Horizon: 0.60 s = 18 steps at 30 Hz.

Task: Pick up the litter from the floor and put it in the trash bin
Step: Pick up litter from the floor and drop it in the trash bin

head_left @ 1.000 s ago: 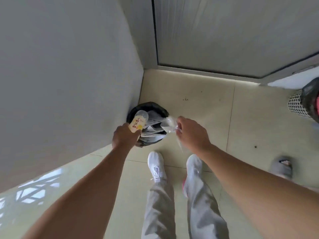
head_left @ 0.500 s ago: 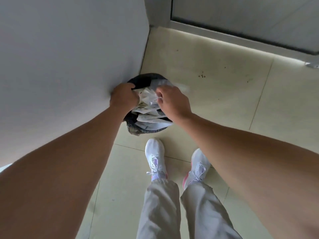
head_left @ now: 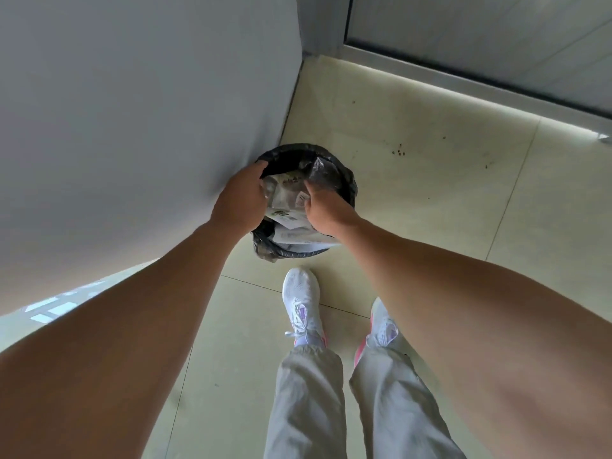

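A round trash bin (head_left: 348, 183) with a black liner stands on the floor against the left wall. It is packed with white papers and printed packaging (head_left: 287, 197). A crumpled clear plastic wrapper (head_left: 318, 169) lies at its far right side, touching my right thumb. My left hand (head_left: 241, 197) is palm down over the bin's left side, fingers curled inside and hidden. My right hand (head_left: 326, 212) is over the right side, knuckles up, fingers bent down onto the papers. The bottle is hidden.
A grey wall (head_left: 132, 111) rises close on the left, and a door with a metal sill (head_left: 463, 84) closes the far side. Pale floor tiles (head_left: 414, 167) with a few dark specks stretch to the right. My white shoes (head_left: 303, 303) stand just before the bin.
Both hands went from above the bin down into it. The bottle in my left hand is out of sight, and the plastic wrapper now lies inside the bin.
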{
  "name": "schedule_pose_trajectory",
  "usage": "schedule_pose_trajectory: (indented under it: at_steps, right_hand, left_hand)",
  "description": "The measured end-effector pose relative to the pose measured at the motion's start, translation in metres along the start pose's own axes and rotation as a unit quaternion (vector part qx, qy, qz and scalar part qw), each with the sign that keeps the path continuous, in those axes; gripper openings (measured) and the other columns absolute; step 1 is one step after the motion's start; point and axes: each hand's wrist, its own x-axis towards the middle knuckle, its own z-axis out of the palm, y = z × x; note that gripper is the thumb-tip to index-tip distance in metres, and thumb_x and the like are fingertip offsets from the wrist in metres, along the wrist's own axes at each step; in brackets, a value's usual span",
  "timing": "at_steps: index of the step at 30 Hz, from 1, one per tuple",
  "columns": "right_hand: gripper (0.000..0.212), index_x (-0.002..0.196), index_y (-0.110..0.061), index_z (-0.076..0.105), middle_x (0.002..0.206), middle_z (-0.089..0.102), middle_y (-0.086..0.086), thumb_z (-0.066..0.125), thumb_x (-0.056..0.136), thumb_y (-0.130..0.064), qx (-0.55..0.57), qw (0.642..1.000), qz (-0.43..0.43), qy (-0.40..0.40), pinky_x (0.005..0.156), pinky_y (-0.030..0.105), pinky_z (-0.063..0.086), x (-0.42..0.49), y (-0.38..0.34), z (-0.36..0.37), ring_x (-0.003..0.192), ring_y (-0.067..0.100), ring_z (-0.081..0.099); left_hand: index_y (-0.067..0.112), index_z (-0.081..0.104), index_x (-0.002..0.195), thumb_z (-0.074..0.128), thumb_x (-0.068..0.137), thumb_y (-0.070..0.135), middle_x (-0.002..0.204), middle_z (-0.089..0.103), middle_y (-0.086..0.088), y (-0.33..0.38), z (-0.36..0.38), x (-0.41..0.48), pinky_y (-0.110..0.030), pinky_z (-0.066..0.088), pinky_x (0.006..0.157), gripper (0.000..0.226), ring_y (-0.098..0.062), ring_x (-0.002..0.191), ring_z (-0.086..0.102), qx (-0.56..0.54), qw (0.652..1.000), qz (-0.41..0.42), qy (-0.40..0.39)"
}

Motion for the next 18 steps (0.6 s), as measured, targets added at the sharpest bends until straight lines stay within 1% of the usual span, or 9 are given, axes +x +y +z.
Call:
schedule_pose_trajectory:
  at_steps: [2, 3, 6, 9, 10, 11, 13, 15, 18]
  right_hand:
    - [0.058, 0.163, -0.011, 0.022, 0.165, 0.030, 0.014, 0.040, 0.108, -0.019, -0.014, 0.999, -0.033, 0.020, 0.119, 0.039, 0.036, -0.017, 0.000, -0.013, 0.149, 0.030, 0.037]
    - [0.058, 0.163, -0.012, 0.024, 0.166, 0.030, 0.012, 0.041, 0.108, -0.021, -0.022, 0.998, -0.045, 0.025, 0.119, 0.040, 0.036, -0.028, 0.000, -0.021, 0.149, 0.029, 0.037]
    - [0.058, 0.161, -0.017, 0.027, 0.164, 0.035, 0.008, 0.044, 0.107, -0.025, -0.047, 0.997, -0.055, 0.038, 0.110, 0.044, 0.044, -0.076, -0.005, -0.054, 0.142, 0.030, 0.047]
    - [0.059, 0.160, -0.018, 0.030, 0.159, 0.042, 0.007, 0.048, 0.103, -0.024, -0.093, 0.992, -0.075, 0.047, 0.102, 0.046, 0.050, -0.146, -0.024, -0.100, 0.134, 0.032, 0.054]
    - [0.060, 0.159, -0.018, 0.030, 0.159, 0.042, 0.008, 0.049, 0.103, -0.024, -0.110, 0.989, -0.082, 0.047, 0.102, 0.046, 0.050, -0.174, -0.035, -0.118, 0.133, 0.032, 0.053]
    - [0.061, 0.160, -0.018, 0.030, 0.159, 0.041, 0.008, 0.050, 0.102, -0.025, -0.126, 0.987, -0.088, 0.047, 0.102, 0.046, 0.050, -0.202, -0.048, -0.136, 0.134, 0.032, 0.052]
    - [0.064, 0.160, -0.020, 0.027, 0.162, 0.036, 0.009, 0.051, 0.101, -0.028, -0.149, 0.984, -0.092, 0.042, 0.106, 0.046, 0.047, -0.260, -0.079, -0.171, 0.139, 0.032, 0.048]
    - [0.066, 0.161, -0.020, 0.026, 0.163, 0.033, 0.010, 0.052, 0.100, -0.031, -0.174, 0.979, -0.098, 0.044, 0.111, 0.046, 0.043, -0.317, -0.112, -0.202, 0.143, 0.032, 0.042]
    - [0.068, 0.160, -0.016, 0.027, 0.161, 0.034, 0.014, 0.055, 0.099, -0.032, -0.217, 0.966, -0.129, 0.063, 0.112, 0.044, 0.039, -0.397, -0.159, -0.236, 0.142, 0.035, 0.040]
  left_hand:
    - [0.009, 0.042, 0.152, 0.042, 0.101, 0.002, 0.151, 0.049, -0.014, 0.002, -0.007, -0.016, -0.042, 0.039, 0.114, 0.052, -0.031, 0.139, 0.046, 0.020, 1.000, 0.020, -0.009]
    - [0.009, 0.041, 0.153, 0.042, 0.101, 0.002, 0.153, 0.047, -0.013, 0.004, -0.012, -0.025, -0.043, 0.038, 0.115, 0.052, -0.031, 0.141, 0.043, 0.028, 0.999, 0.022, -0.013]
    - [0.013, 0.037, 0.155, 0.042, 0.104, 0.010, 0.157, 0.042, -0.008, 0.020, -0.033, -0.066, -0.046, 0.036, 0.116, 0.051, -0.028, 0.144, 0.039, 0.043, 0.999, -0.005, -0.024]
    - [0.018, 0.039, 0.150, 0.047, 0.101, 0.016, 0.150, 0.048, -0.006, 0.053, -0.072, -0.122, -0.049, 0.044, 0.108, 0.050, -0.030, 0.136, 0.047, 0.034, 0.999, -0.030, -0.017]
    - [0.018, 0.039, 0.149, 0.049, 0.100, 0.017, 0.149, 0.049, -0.006, 0.066, -0.087, -0.146, -0.050, 0.045, 0.106, 0.050, -0.030, 0.134, 0.047, 0.035, 0.999, -0.032, -0.016]
    - [0.016, 0.037, 0.151, 0.050, 0.099, 0.018, 0.150, 0.047, -0.007, 0.080, -0.103, -0.172, -0.050, 0.044, 0.107, 0.053, -0.031, 0.136, 0.045, 0.041, 0.998, -0.035, -0.015]
    - [0.012, 0.029, 0.157, 0.051, 0.100, 0.021, 0.160, 0.036, -0.011, 0.105, -0.134, -0.229, -0.049, 0.037, 0.115, 0.061, -0.032, 0.145, 0.036, 0.052, 0.997, -0.056, -0.011]
    - [0.012, 0.021, 0.160, 0.049, 0.101, 0.025, 0.165, 0.026, -0.013, 0.128, -0.162, -0.290, -0.048, 0.031, 0.119, 0.066, -0.031, 0.150, 0.028, 0.048, 0.995, -0.092, 0.002]
    - [0.014, 0.019, 0.160, 0.049, 0.101, 0.028, 0.165, 0.024, -0.012, 0.160, -0.200, -0.379, -0.048, 0.033, 0.118, 0.068, -0.032, 0.149, 0.028, 0.019, 0.990, -0.129, 0.049]
